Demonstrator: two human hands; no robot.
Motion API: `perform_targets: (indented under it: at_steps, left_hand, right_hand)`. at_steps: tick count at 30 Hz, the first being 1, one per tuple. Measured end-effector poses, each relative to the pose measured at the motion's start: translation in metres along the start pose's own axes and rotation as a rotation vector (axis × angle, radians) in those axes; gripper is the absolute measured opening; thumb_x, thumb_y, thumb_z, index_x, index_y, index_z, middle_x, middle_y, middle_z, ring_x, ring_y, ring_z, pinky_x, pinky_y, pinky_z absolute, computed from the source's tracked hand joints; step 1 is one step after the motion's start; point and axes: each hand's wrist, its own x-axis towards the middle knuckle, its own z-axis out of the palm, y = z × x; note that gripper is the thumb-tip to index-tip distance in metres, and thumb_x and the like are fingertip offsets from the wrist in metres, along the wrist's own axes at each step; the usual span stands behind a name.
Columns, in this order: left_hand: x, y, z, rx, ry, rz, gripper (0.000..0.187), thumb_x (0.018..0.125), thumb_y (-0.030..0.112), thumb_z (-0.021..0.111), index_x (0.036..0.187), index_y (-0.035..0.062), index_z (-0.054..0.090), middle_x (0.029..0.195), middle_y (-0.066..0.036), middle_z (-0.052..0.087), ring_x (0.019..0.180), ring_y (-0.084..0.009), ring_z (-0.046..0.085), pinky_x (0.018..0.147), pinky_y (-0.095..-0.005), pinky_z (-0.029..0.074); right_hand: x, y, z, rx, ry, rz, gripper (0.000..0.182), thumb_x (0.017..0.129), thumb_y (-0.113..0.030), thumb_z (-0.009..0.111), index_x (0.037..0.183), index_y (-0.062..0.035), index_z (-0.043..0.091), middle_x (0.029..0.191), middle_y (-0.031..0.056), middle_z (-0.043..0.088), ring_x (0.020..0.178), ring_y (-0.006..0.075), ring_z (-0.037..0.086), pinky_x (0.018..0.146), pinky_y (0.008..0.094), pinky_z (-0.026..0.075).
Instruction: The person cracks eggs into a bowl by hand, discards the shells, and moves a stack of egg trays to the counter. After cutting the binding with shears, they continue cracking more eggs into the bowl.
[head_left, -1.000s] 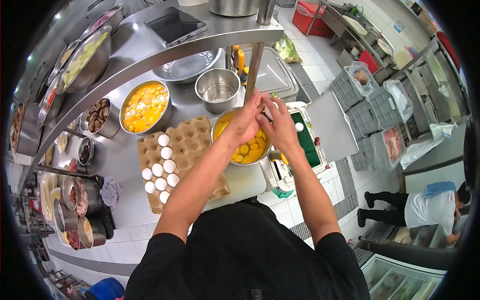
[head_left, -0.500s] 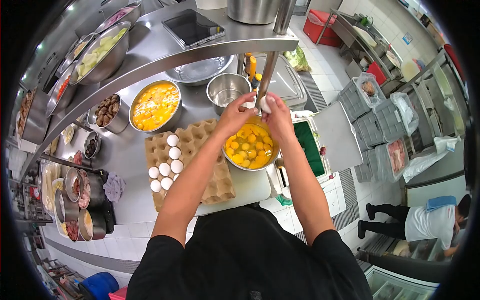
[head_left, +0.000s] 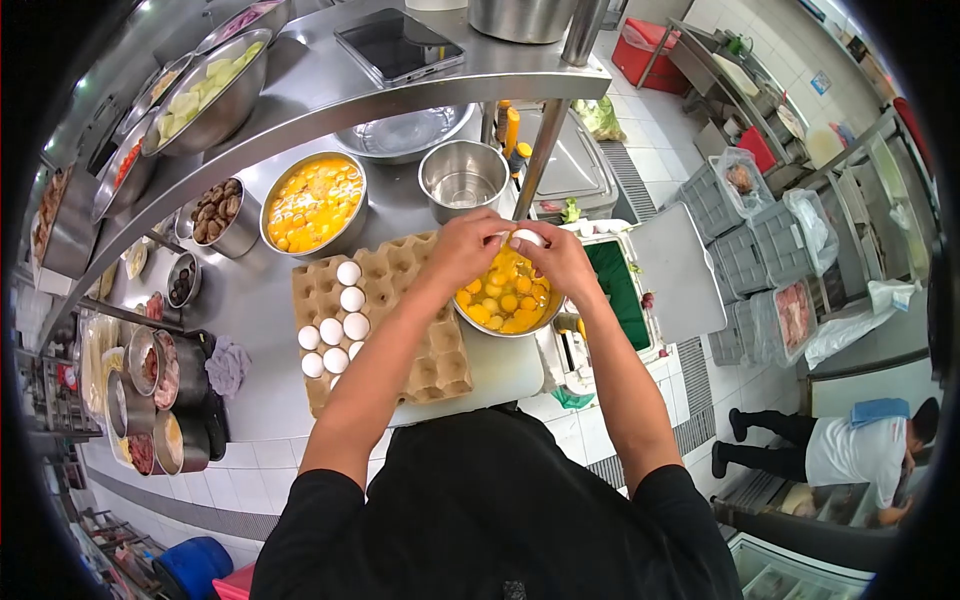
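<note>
A white egg [head_left: 528,238] is held over a metal bowl [head_left: 497,330] that contains many yolks in clear egg white. My right hand [head_left: 562,262] is closed on the egg, with its fingers curled around the shell. My left hand [head_left: 466,252] meets it from the other side, fingertips pinched against the egg. Whether the shell is split is hard to see between the fingers. Beneath my left forearm lies a cardboard egg tray [head_left: 440,362], with several white eggs [head_left: 352,300] in its left part and bare cups elsewhere.
Behind the tray stand a bowl of yolks [head_left: 316,204], an inner-shiny metal pot [head_left: 463,180] and a wide basin [head_left: 405,135]. A steel shelf [head_left: 400,100] with a post [head_left: 545,160] overhangs the counter. At right, a person [head_left: 850,448] bends over containers.
My hands have come together and moved slightly lower over the bowl. My left fingers, apart from the egg before, now touch it. The view has shifted a little.
</note>
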Motion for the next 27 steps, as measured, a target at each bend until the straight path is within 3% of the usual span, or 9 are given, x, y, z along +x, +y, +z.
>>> perform_targets:
  at_steps: [4, 6, 9, 12, 14, 18, 20, 24, 27]
  left_hand:
    - [0.014, 0.027, 0.023, 0.126, 0.133, -0.018, 0.032, 0.081, 0.0, 0.062, 0.112, 0.0061, 0.07, 0.097, -0.007, 0.062, 0.083, -0.0194, 0.064, 0.073, -0.0347, 0.051]
    - [0.026, 0.048, 0.047, -0.384, -0.01, -0.228, 0.043, 0.082, 0.001, 0.064, 0.124, 0.0071, 0.065, 0.105, -0.01, 0.064, 0.095, -0.0214, 0.064, 0.082, -0.0356, 0.052]
    - [0.016, 0.067, 0.049, -0.5, -0.116, -0.027, 0.057, 0.084, 0.009, 0.067, 0.14, 0.0093, 0.053, 0.12, -0.013, 0.063, 0.114, -0.0249, 0.06, 0.094, -0.0355, 0.05]
    - [-0.015, 0.068, -0.01, -0.273, -0.107, -0.09, 0.056, 0.084, 0.016, 0.07, 0.137, 0.0082, 0.055, 0.125, -0.015, 0.061, 0.116, -0.0286, 0.059, 0.101, -0.0363, 0.046]
    - [-0.052, 0.044, -0.069, -0.285, 0.006, -0.252, 0.045, 0.086, 0.011, 0.066, 0.13, 0.0065, 0.06, 0.124, -0.014, 0.061, 0.113, -0.025, 0.06, 0.098, -0.0346, 0.048]
    - [-0.184, -0.044, -0.171, 0.043, 0.483, -0.713, 0.038, 0.086, 0.014, 0.068, 0.123, 0.0036, 0.064, 0.104, -0.01, 0.071, 0.088, -0.0193, 0.067, 0.082, -0.0322, 0.053]
    - [-0.225, -0.028, -0.194, 0.347, 0.298, -0.966, 0.041, 0.084, 0.016, 0.071, 0.122, 0.0034, 0.064, 0.104, -0.012, 0.07, 0.083, -0.0214, 0.067, 0.078, -0.0337, 0.053]
    - [-0.258, -0.028, -0.176, 0.126, 0.354, -0.944, 0.042, 0.081, 0.021, 0.074, 0.119, 0.0037, 0.066, 0.102, -0.014, 0.07, 0.079, -0.0245, 0.067, 0.074, -0.0364, 0.053]
    - [-0.239, -0.008, -0.165, 0.469, 0.386, -0.893, 0.036, 0.08, 0.025, 0.075, 0.108, 0.0032, 0.067, 0.101, -0.016, 0.068, 0.084, -0.0339, 0.065, 0.078, -0.0423, 0.051]
  right_hand:
    - [-0.007, -0.005, -0.008, 0.184, 0.011, 0.08, 0.037, 0.093, -0.024, 0.069, 0.123, -0.0036, 0.064, 0.079, 0.003, 0.066, 0.066, 0.0072, 0.059, 0.059, 0.0244, 0.05]
    - [-0.008, 0.006, -0.017, 0.323, 0.205, 0.005, 0.036, 0.092, -0.025, 0.068, 0.12, -0.0037, 0.064, 0.074, 0.003, 0.064, 0.06, 0.0094, 0.056, 0.055, 0.0261, 0.046]
    - [-0.007, 0.05, -0.074, 0.371, 0.281, 0.04, 0.049, 0.094, -0.026, 0.065, 0.137, -0.0044, 0.051, 0.124, 0.0171, 0.061, 0.106, 0.0212, 0.062, 0.084, 0.0317, 0.053]
    - [-0.028, 0.088, -0.108, -0.336, 0.562, 0.014, 0.064, 0.094, -0.028, 0.066, 0.147, -0.0022, 0.04, 0.142, 0.017, 0.048, 0.108, 0.0256, 0.06, 0.09, 0.0325, 0.05]
    - [-0.044, 0.054, -0.094, -0.274, 0.588, 0.051, 0.054, 0.093, -0.025, 0.068, 0.138, -0.0008, 0.052, 0.13, 0.0158, 0.058, 0.098, 0.0213, 0.062, 0.083, 0.03, 0.05]
    - [-0.06, 0.026, -0.005, 0.17, 0.115, -0.036, 0.028, 0.089, -0.02, 0.072, 0.109, 0.0, 0.07, 0.092, 0.0072, 0.069, 0.078, 0.0132, 0.062, 0.073, 0.0273, 0.05]
    - [-0.074, -0.009, 0.056, 0.033, -0.205, -0.164, 0.023, 0.087, -0.017, 0.073, 0.106, -0.0049, 0.072, 0.088, 0.0068, 0.069, 0.073, 0.0135, 0.062, 0.067, 0.0274, 0.049]
    - [-0.102, -0.04, 0.163, -0.244, -0.552, -0.564, 0.038, 0.083, -0.027, 0.072, 0.117, -0.0106, 0.065, 0.107, 0.0108, 0.063, 0.077, 0.0266, 0.067, 0.069, 0.0383, 0.054]
    - [-0.117, -0.044, 0.205, -0.445, -0.484, -0.75, 0.04, 0.081, -0.023, 0.071, 0.116, -0.0091, 0.06, 0.107, 0.0125, 0.058, 0.075, 0.028, 0.066, 0.067, 0.0405, 0.054]
